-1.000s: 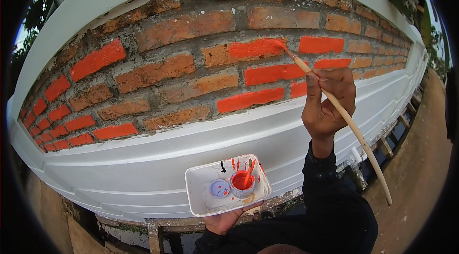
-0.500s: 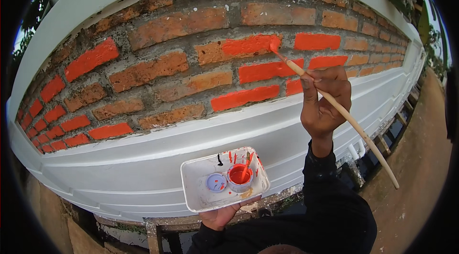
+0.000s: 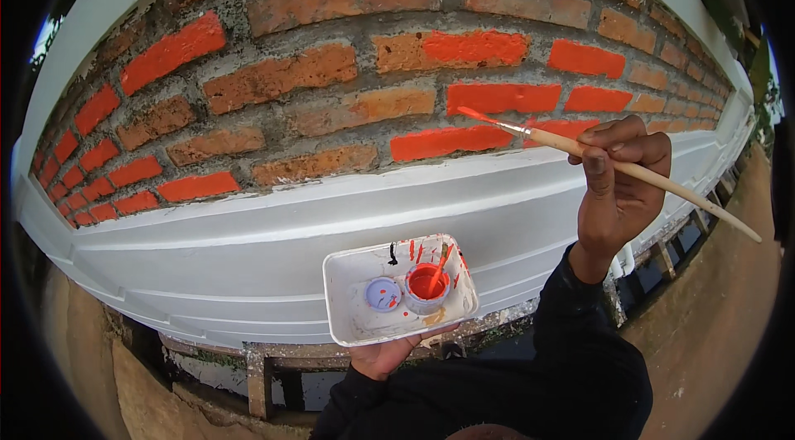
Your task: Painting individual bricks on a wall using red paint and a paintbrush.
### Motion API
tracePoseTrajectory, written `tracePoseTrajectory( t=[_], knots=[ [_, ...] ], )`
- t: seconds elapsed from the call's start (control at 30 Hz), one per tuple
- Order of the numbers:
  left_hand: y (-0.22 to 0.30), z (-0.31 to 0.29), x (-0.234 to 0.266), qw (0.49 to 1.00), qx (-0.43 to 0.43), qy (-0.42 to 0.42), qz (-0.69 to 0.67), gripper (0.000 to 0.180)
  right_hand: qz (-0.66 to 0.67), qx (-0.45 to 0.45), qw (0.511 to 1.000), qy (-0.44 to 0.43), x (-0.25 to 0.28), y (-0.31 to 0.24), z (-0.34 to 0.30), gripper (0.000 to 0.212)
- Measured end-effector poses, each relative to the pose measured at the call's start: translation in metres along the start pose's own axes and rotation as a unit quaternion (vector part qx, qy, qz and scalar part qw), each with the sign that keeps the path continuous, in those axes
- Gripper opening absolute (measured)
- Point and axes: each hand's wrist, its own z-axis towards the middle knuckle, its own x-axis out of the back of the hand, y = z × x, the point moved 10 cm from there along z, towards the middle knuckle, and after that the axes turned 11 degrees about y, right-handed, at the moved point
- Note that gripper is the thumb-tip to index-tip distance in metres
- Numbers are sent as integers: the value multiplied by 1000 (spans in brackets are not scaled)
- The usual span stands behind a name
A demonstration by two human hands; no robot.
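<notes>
Pinched in my right hand (image 3: 623,183) is a paintbrush (image 3: 571,146) with a long wooden handle and a metal ferrule. Its red-coated bristles point left, in front of the wall and seemingly off its surface. My left hand (image 3: 383,355) supports a white tray (image 3: 352,326) from below. Inside the tray stand a small tub (image 3: 425,295) of red paint and, beside it, a pale blue lid (image 3: 383,294) with red specks. A second brush (image 3: 440,264) leans in the tub. Above, one brick (image 3: 476,48) has red paint on its right part and bare brown at its left end.
The brick wall (image 3: 277,78) mixes red-painted and bare bricks with grey mortar. White ledges (image 3: 248,253) run below it, and a white border frames its top. Behind the tray lies a ditch with concrete beams (image 3: 259,382); brown ground (image 3: 720,291) stretches along the right.
The brush tip has left the partly painted brick and come down, my right hand shifting right and swinging the handle flatter. The whole view has shifted slightly; the tray stays in my left hand.
</notes>
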Motion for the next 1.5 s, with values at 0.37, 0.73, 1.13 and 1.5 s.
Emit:
tracePoseTrajectory(
  t=[0.37, 0.73, 1.13, 1.5],
  knots=[
    [-18, 7, 95, 993, 8, 114, -2, 60, 103, -222, 890, -384, -71, 18, -80, 30],
    [-6, -5, 80, 964, -36, 103, 240, 63, 127, -305, 889, -316, -59, 35, -88, 31],
    [26, -1, -32, 992, 19, -30, -124, 97, 214, -305, 916, -148, -23, 55, -67, 40],
    [49, -5, -75, 987, -27, -110, -116, 98, 193, -259, 939, -119, -14, 48, -61, 41]
  ],
)
